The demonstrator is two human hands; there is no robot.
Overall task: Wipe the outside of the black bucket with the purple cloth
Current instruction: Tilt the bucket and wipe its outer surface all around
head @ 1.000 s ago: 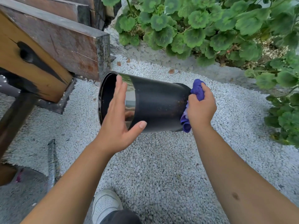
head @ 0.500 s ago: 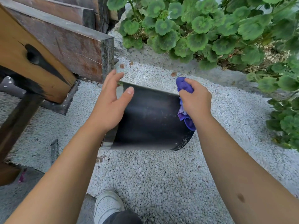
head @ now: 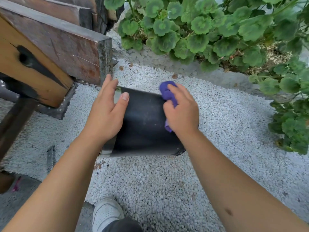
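The black bucket [head: 143, 124] lies on its side above white gravel, its shiny rim to the left and its base to the right. My left hand [head: 107, 111] holds the rim end, fingers over the far edge and thumb on the black wall. My right hand [head: 181, 113] grips the bunched purple cloth [head: 167, 92] and presses it on the bucket's outside near the base end. The bucket's opening is hidden behind my left hand.
Heavy wooden beams [head: 55, 47] with a metal foot stand at the left, close to the bucket's rim. Green leafy plants [head: 209, 30] line a concrete edge at the back and right. White gravel [head: 158, 186] covers the ground. My white shoe [head: 107, 213] is below.
The bucket has turned so its opening no longer faces me and has come lower. My left hand moved onto the rim end. My right hand slid the cloth leftward over the wall.
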